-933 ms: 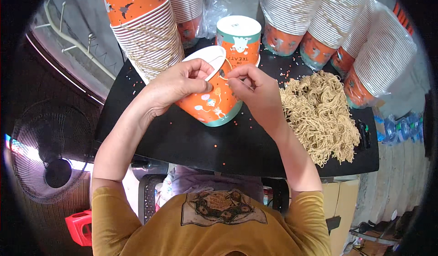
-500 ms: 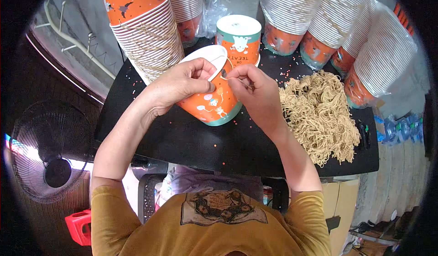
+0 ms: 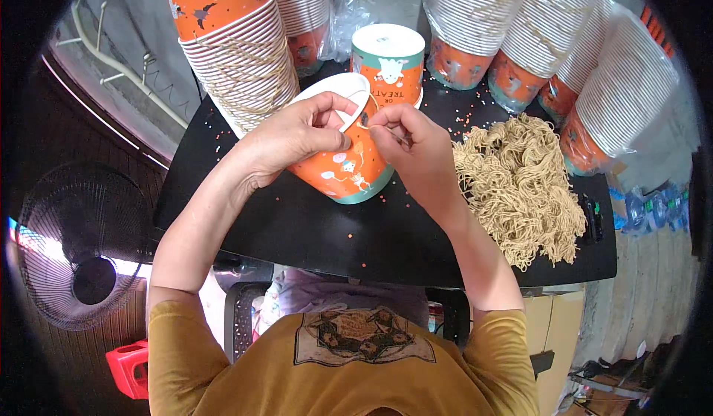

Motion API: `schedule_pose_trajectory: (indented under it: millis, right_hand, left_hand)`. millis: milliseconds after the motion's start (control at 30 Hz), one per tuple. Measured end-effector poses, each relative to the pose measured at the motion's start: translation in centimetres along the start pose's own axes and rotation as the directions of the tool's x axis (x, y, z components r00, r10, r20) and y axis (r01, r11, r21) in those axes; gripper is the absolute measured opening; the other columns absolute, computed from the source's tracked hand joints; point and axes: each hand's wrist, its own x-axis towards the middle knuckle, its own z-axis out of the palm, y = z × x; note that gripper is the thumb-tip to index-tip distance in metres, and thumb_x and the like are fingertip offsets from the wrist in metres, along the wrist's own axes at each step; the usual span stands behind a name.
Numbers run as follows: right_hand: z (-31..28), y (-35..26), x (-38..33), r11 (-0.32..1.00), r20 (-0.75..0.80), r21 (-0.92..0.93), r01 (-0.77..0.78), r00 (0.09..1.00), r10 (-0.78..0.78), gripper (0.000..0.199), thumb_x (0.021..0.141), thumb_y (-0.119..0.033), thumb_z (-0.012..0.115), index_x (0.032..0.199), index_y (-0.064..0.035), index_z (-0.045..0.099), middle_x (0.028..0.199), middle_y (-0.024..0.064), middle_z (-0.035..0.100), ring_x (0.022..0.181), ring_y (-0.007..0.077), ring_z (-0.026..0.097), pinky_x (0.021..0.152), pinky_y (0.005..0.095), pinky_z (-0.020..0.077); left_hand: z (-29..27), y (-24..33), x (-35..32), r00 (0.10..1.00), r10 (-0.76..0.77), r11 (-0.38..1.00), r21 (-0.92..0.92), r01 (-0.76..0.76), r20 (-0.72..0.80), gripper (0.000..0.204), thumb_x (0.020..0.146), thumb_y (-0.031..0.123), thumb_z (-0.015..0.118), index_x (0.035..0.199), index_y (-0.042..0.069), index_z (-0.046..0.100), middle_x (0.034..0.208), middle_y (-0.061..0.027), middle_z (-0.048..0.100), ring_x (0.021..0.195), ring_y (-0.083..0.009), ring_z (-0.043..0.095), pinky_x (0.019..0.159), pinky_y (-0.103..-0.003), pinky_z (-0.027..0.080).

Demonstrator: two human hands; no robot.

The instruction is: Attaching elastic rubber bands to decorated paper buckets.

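- Pinching the rim of an orange cup point(image 3: 343, 171), our left hand point(image 3: 301, 132) sets its thumb on the outer wall and its fingers inside the mouth, a grip that seems meant to steady the piece.
- Cord point(image 3: 373, 102), one, pale: pinched between thumb and fingertips of our right hand point(image 3: 414, 141), looping near the rim; so thin a strand probably calls for fingertip control.
- Position of orange cup: over the middle of the black tabletop point(image 3: 297, 234), tilted, mouth to the upper left, teal base to the lower right; the tilt likely presents the wall to both hands. Whether it touches the surface we cannot tell.
- Inverted cup point(image 3: 388, 71), just behind the held one.
- Heap of tan cords point(image 3: 523, 193), beside our right forearm, apparently for short reach.
- Nested stack point(image 3: 238, 67), tall, at left, cords lying across its rims.
- Plastic-wrapped stacks point(image 3: 624, 86), along the far right, perhaps there so as not to crowd us.
- Specks point(image 3: 350, 236), orange and pale, scattered over the surface.
- Room: caged fan point(image 3: 82, 249) and red container point(image 3: 130, 371) at left, white branching rack point(image 3: 94, 48) above; bluish bottles point(image 3: 650, 210) and cardboard point(image 3: 562, 334) at right.
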Motion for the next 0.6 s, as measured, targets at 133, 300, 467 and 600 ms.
schedule_pose_trajectory:
  millis: [133,300,467,600]
  right_hand:
    - [0.1,0.0,0.0,1.000,-0.007,-0.022,-0.006,1.000,0.005,0.011,0.085,-0.007,0.064,0.092,-0.0015,0.059,0.084,0.0107,0.065,0.073,0.0204,0.067,0.065,0.0311,0.0528]
    - [0.3,0.0,0.0,0.997,-0.028,-0.073,0.025,0.999,-0.027,0.012,0.085,-0.007,0.065,0.093,-0.0017,0.059,0.083,0.0113,0.065,0.073,0.0218,0.067,0.064,0.0314,0.0528]
    - [0.4,0.3,0.0,0.995,-0.036,-0.095,0.041,0.998,-0.044,0.012,0.085,-0.008,0.066,0.091,-0.0022,0.058,0.082,0.0114,0.065,0.071,0.0223,0.066,0.064,0.0321,0.0525]
    - [0.2,-0.4,-0.1,0.994,0.004,-0.100,0.036,0.999,-0.035,0.012,0.084,-0.008,0.066,0.089,-0.0024,0.057,0.080,0.0108,0.064,0.070,0.0224,0.066,0.063,0.0322,0.0519]
  left_hand:
    - [-0.1,-0.2,0.1,1.000,0.002,1.000,0.010,-0.002,0.008,0.043,0.080,0.002,0.067,0.120,0.001,0.052,0.084,0.0020,0.057,0.079,-0.0066,0.057,0.075,-0.020,0.047]
    - [0.0,-0.3,0.1,1.000,-0.001,1.000,-0.004,0.001,0.029,0.043,0.080,0.003,0.067,0.121,0.001,0.052,0.084,0.0019,0.057,0.079,-0.0064,0.057,0.074,-0.020,0.046]
    - [0.2,-0.2,0.1,0.998,0.002,0.999,0.045,-0.006,0.070,0.035,0.085,0.010,0.067,0.117,0.002,0.056,0.084,0.0025,0.056,0.080,-0.0058,0.056,0.075,-0.020,0.046]
    - [0.7,0.1,-0.3,0.999,-0.038,0.999,0.031,0.037,0.037,0.026,0.094,0.022,0.062,0.110,0.003,0.060,0.085,0.0027,0.057,0.077,-0.0047,0.053,0.071,-0.020,0.043]
